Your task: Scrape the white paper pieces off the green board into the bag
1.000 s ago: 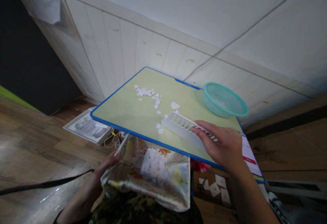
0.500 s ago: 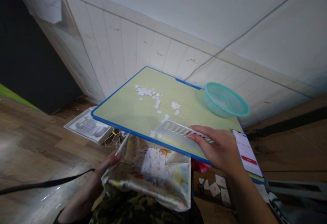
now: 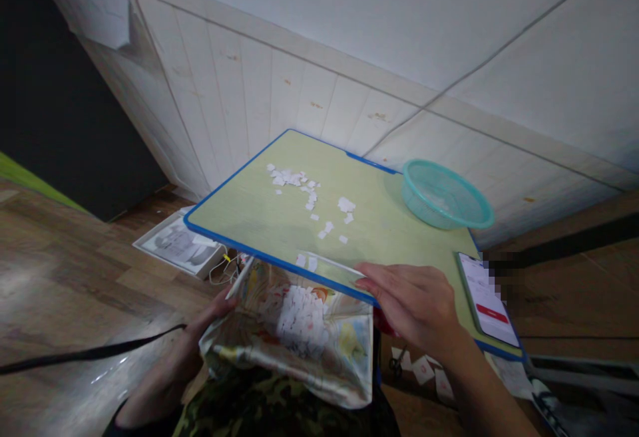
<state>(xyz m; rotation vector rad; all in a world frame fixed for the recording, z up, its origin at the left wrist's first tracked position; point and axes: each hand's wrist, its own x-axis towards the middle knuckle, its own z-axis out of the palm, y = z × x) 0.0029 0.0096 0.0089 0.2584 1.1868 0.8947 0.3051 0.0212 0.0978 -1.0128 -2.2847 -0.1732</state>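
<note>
My right hand (image 3: 417, 297) is closed on a thin white slotted plastic piece (image 3: 332, 265), which lies along the near edge of the folding table (image 3: 239, 207); its slots are turned out of sight now. Two small paper pieces (image 3: 306, 263) lie by its left end. Under that edge, my left hand (image 3: 219, 310) grips the left side of a shiny patterned open container (image 3: 347, 374) in my lap. A heap of cut paper pieces (image 3: 299, 320) fills its bottom. More paper pieces (image 3: 294, 177) are scattered on the table, with a small pile (image 3: 346, 205) near the middle.
A turquoise plastic basin (image 3: 446, 194) stands at the table's far right, and a phone (image 3: 486, 300) lies at the right edge. Below are scissors (image 3: 398, 362), paper cards (image 3: 423, 370) and a white box (image 3: 180, 244) on the floor. A wall (image 3: 299, 91) borders the far side.
My right hand has drawn the slotted plastic piece toward me, to the table's near edge, and tilted it. A few paper pieces it covered now show. My left hand stays at the container.
</note>
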